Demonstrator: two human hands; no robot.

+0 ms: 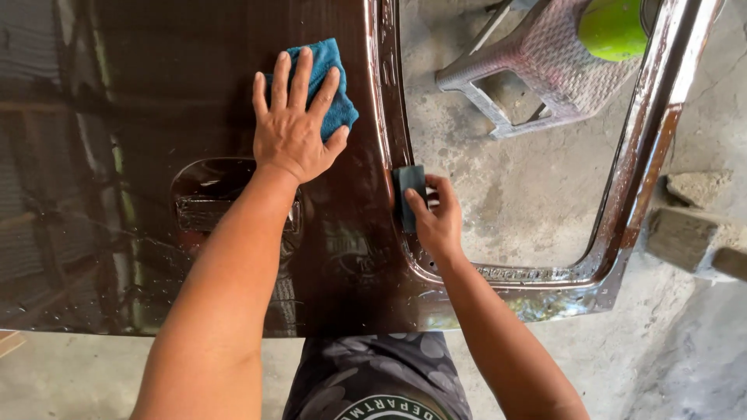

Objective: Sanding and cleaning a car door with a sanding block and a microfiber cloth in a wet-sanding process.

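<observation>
A glossy dark brown car door panel (117,155) lies flat in front of me, wet and reflective, with a recessed handle pocket (204,194) and an open window frame (638,148) on the right. My left hand (292,128) presses flat on a blue cloth (331,85) on the panel, fingers spread. My right hand (436,218) grips a small dark block (408,190) against the inner edge of the window frame.
Through the window opening I see a concrete floor (537,202), a plastic woven-pattern stool (545,70) and a green round object (613,27) on it. Concrete blocks (689,225) lie at the right. My dark patterned shirt (377,377) shows at the bottom.
</observation>
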